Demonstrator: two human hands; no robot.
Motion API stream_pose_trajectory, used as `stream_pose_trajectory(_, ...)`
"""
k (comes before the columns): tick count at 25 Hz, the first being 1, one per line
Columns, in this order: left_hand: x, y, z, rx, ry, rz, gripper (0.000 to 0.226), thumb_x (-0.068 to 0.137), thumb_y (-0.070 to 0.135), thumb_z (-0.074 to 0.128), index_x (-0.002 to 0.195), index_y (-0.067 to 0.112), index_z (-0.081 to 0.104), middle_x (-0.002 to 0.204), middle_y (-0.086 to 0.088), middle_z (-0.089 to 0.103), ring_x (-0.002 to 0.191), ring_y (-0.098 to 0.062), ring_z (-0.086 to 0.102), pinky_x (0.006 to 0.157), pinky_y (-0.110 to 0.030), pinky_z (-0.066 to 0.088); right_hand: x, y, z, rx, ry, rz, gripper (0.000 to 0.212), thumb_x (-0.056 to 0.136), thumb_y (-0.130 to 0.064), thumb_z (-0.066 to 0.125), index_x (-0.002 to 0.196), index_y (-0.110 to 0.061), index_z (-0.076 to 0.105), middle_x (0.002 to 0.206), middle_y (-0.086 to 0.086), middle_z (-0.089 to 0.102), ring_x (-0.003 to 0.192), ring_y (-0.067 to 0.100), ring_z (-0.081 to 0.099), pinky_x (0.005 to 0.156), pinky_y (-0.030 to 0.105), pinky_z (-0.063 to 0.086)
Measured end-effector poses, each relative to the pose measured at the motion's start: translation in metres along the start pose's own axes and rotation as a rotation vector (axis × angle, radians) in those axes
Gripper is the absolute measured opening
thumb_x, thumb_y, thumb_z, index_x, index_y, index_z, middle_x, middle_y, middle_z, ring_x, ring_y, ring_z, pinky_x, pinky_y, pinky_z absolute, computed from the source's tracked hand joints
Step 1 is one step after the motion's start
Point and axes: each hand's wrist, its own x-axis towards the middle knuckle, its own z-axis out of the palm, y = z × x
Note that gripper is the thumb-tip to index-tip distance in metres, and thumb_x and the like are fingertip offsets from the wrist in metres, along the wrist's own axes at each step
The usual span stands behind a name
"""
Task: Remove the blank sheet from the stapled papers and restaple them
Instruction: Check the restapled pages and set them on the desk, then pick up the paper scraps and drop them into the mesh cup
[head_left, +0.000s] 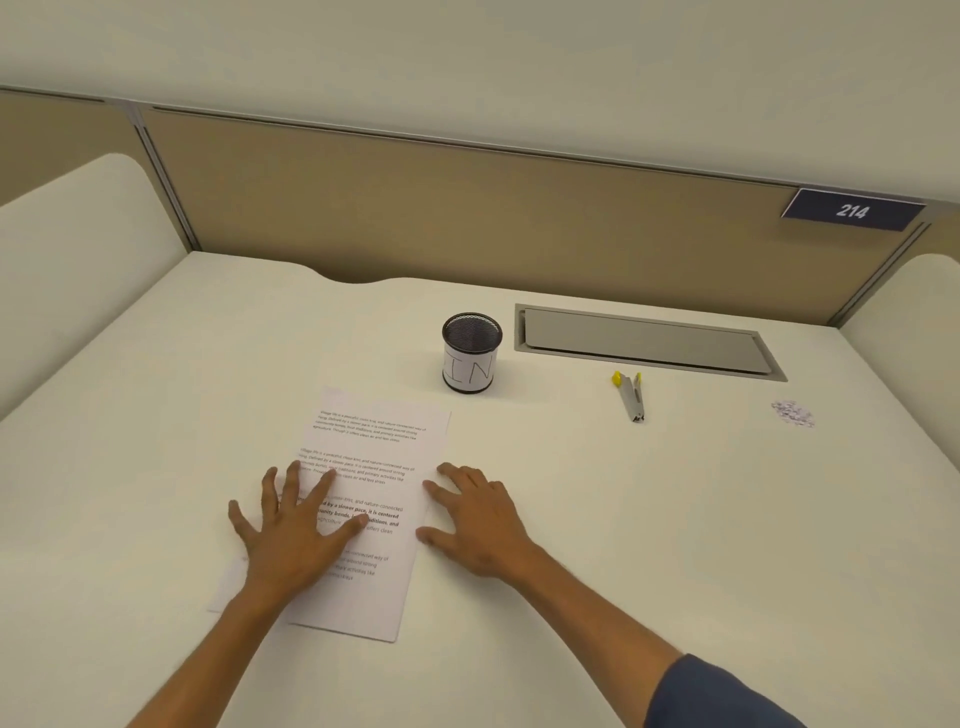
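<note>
the big white worktop (571, 519) has a grey flap (644, 340) set into it near the back wall. the papers (374, 457) lie flat near the front, with print on the top page. the left hand (293, 530) lies flat on the papers with its fingers spread, holding nothing. the right hand (475, 519) rests flat just beside the right edge of the papers, fingertips touching it. a black mesh cup (471, 352) stands behind the papers. a small grey and yellow stapler (630, 395) lies well to the right.
</note>
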Motion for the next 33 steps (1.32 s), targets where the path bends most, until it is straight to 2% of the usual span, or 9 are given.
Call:
stream_pose_trajectory(2,0.011,-0.011,-0.002,0.054,0.037,0.03,0.103,0.06,0.092,0.008,0.151,0.044,0.017,0.164,0.004,0.0,0.148,-0.016,-0.016,0.092,-0.041,-0.041,0.017,-0.006,0.001,-0.03,-0.007,-0.008,0.064,0.093,-0.053,0.045,0.149,-0.025,0.03,0.16,-0.002,0.015,0.146,0.02,0.012,0.113,0.044,0.019)
stream_pose_trajectory(4,0.025,-0.022,-0.006,0.058,0.038,0.036,0.104,0.06,0.091,0.004,0.152,0.044,0.015,0.164,0.004,0.0,0.148,-0.016,-0.015,0.095,-0.042,-0.04,0.035,-0.013,0.001,-0.053,-0.009,-0.02,0.064,0.094,-0.051,0.044,0.15,-0.023,0.028,0.16,-0.001,0.016,0.147,0.021,0.011,0.114,0.046,0.018)
stream_pose_trajectory(7,0.042,-0.032,-0.009,0.057,0.051,0.022,0.101,0.062,0.091,0.008,0.151,0.043,0.017,0.164,0.002,0.004,0.149,-0.017,-0.01,0.11,-0.052,-0.02,0.06,-0.019,-0.001,-0.044,-0.029,-0.012,0.065,0.094,-0.049,0.044,0.15,-0.023,0.026,0.16,0.0,0.016,0.147,0.021,0.01,0.115,0.047,0.017)
stream_pose_trajectory(12,0.063,-0.035,-0.011,0.025,0.104,-0.012,0.103,0.061,0.091,0.013,0.15,0.04,0.027,0.163,0.0,0.011,0.149,-0.021,0.002,0.116,-0.055,0.002,0.091,-0.022,-0.004,-0.05,-0.058,-0.014,0.064,0.095,-0.045,0.043,0.151,-0.022,0.022,0.161,0.0,0.012,0.148,0.021,0.009,0.115,0.047,0.019)
stream_pose_trajectory(16,0.069,-0.036,-0.008,0.002,0.12,-0.02,0.103,0.062,0.091,0.016,0.149,0.038,0.029,0.162,-0.001,0.013,0.149,-0.021,0.005,0.117,-0.054,0.004,0.095,-0.02,-0.004,-0.033,-0.061,-0.037,0.063,0.096,-0.043,0.043,0.151,-0.02,0.022,0.161,0.0,0.012,0.147,0.021,0.01,0.115,0.046,0.019)
stream_pose_trajectory(21,0.058,-0.026,-0.01,-0.003,0.198,0.037,0.099,0.07,0.086,0.016,0.151,0.03,0.031,0.162,-0.004,0.018,0.149,-0.023,0.008,0.116,-0.056,0.003,0.062,-0.004,-0.014,0.148,0.074,-0.064,0.055,0.099,-0.037,0.044,0.149,-0.023,0.028,0.158,-0.004,0.022,0.144,0.016,0.021,0.113,0.037,0.023)
stream_pose_trajectory(23,0.047,-0.012,-0.007,-0.029,0.258,0.118,0.093,0.075,0.08,0.021,0.148,0.024,0.038,0.16,-0.005,0.025,0.148,-0.024,0.013,0.116,-0.054,0.003,0.037,0.01,-0.017,0.218,0.144,-0.045,0.048,0.098,-0.036,0.045,0.145,-0.026,0.038,0.151,-0.007,0.035,0.135,0.013,0.035,0.107,0.033,0.032)
stream_pose_trajectory(27,0.015,0.033,0.013,-0.076,0.275,0.345,0.082,0.084,0.074,0.027,0.136,0.016,0.053,0.152,-0.007,0.04,0.144,-0.027,0.027,0.116,-0.054,0.011,-0.02,0.057,-0.027,0.368,0.303,0.057,0.03,0.095,-0.031,0.054,0.123,-0.026,0.061,0.117,-0.011,0.062,0.104,0.007,0.059,0.087,0.025,0.045)
stream_pose_trajectory(33,-0.033,0.098,0.052,-0.11,0.205,0.521,0.077,0.09,0.072,0.018,0.132,0.018,0.054,0.148,-0.003,0.044,0.14,-0.023,0.035,0.116,-0.048,0.018,-0.102,0.139,-0.037,0.435,0.344,0.259,0.018,0.092,-0.027,0.059,0.107,-0.027,0.069,0.096,-0.015,0.068,0.09,0.004,0.062,0.079,0.025,0.049)
